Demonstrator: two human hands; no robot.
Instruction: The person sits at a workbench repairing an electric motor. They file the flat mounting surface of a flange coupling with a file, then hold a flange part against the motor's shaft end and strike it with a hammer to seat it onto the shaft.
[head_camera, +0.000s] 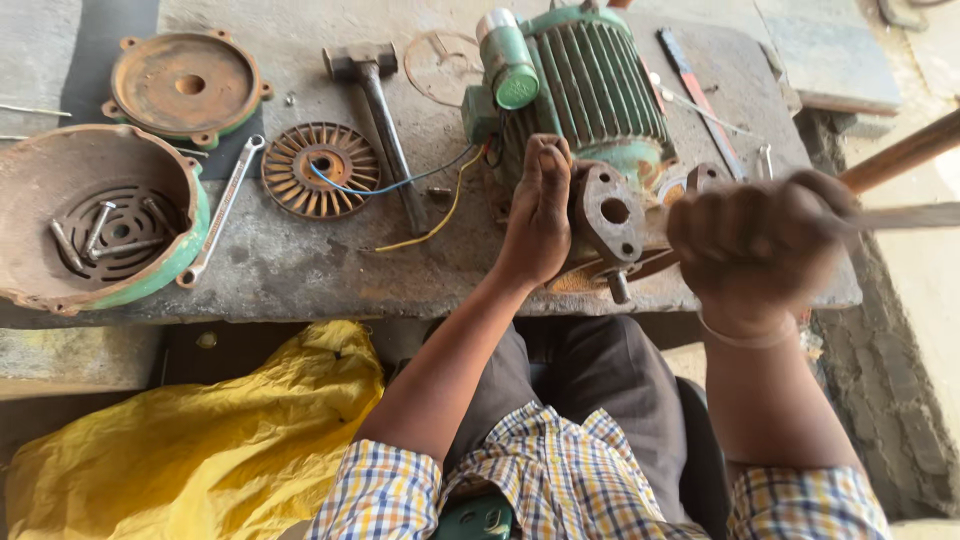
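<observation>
A green ribbed electric motor (590, 85) lies on the stone slab (300, 265), with a rusty flanged pump housing (610, 215) at its near end. My left hand (540, 215) rests flat against the left side of that housing. My right hand (760, 245), blurred by motion, is closed around a long thin metal tool (905, 217) that sticks out to the right. Blue and yellow wires (420, 185) run from the motor across the slab.
A hammer (375, 95), a rusty fan wheel (320, 170), a spanner (220, 210), a round end cover (185, 85) and a bowl-shaped cover holding bolts (95, 225) lie to the left. A yellow plastic sheet (200, 450) sits below the slab. A wooden handle (905, 150) crosses the right edge.
</observation>
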